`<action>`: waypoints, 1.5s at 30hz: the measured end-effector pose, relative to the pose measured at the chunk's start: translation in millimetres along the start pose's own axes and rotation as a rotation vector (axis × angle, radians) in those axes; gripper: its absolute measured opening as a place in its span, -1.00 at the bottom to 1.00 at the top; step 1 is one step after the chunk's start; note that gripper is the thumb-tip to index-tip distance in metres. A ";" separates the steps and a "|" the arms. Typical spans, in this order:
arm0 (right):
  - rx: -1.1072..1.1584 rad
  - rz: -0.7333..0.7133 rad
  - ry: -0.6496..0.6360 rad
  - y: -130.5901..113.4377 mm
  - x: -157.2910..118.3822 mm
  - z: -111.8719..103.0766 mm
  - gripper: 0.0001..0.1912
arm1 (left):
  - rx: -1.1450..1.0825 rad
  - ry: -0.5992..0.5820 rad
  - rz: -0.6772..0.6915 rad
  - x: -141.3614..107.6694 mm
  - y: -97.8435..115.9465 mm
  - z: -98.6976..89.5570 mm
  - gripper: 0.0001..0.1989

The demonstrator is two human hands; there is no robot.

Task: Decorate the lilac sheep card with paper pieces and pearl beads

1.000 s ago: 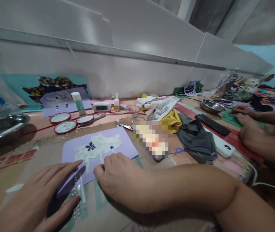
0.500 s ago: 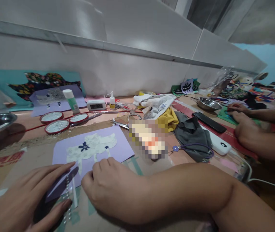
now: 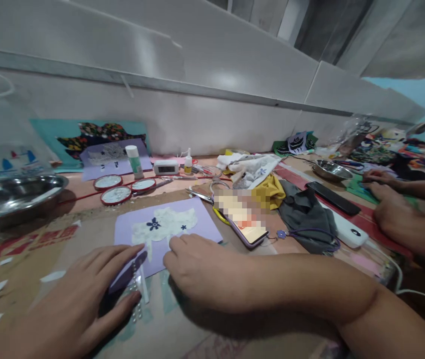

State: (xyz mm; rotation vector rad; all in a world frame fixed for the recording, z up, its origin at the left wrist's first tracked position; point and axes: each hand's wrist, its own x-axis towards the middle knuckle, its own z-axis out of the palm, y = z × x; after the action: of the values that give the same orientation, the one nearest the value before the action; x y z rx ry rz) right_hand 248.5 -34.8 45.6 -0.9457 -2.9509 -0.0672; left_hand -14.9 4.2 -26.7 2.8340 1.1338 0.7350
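Note:
A purple card [image 3: 207, 224] lies on the cardboard with a white patterned cloth cutout [image 3: 178, 222] stuck on it, decorated with a dark blue flower [image 3: 154, 224] and a smaller one. My left hand [image 3: 85, 294] rests at the card's lower left corner, fingers stretched out, thumb apart from them. Between thumb and forefinger lies a strip of pearl beads [image 3: 136, 299], which the thumb touches, beside a thin white strip [image 3: 144, 286]. Over the card's lower edge, my right hand [image 3: 201, 271] is closed with its fingers curled under; the fingertips and anything in them are hidden.
Behind the card stand three red-rimmed lids [image 3: 115, 195] of small pieces, a glue stick [image 3: 134, 162] and a small bottle [image 3: 188, 163]. Scissors [image 3: 201, 196], a phone [image 3: 250, 232] and cloth [image 3: 300, 212] lie to the right. A steel bowl [image 3: 18, 199] sits left. Another person's hands [image 3: 384, 194] work at far right.
The whole scene has shifted right and slightly down in view, showing more of the steel bowl and paper scraps at left. Both hands keep nearly the same place on the card.

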 end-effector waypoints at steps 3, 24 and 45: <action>-0.017 0.041 0.022 3.4 0.2 -6.7 -0.90 | 0.102 0.020 0.088 4.3 3.6 -4.0 -0.43; -0.060 0.988 -0.290 151.7 -14.2 -42.3 -0.07 | -0.032 -0.193 -0.041 9.7 20.0 -15.5 -0.50; 0.059 0.999 -0.316 206.4 -59.3 -21.8 -0.40 | -0.058 -0.225 -0.073 9.9 20.7 -15.9 -0.49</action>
State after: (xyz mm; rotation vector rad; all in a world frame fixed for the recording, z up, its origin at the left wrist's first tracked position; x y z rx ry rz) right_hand 417.3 97.5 70.0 -2.4312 -2.3012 0.2169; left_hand -1.8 -7.3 -4.8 2.7248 1.1530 0.4246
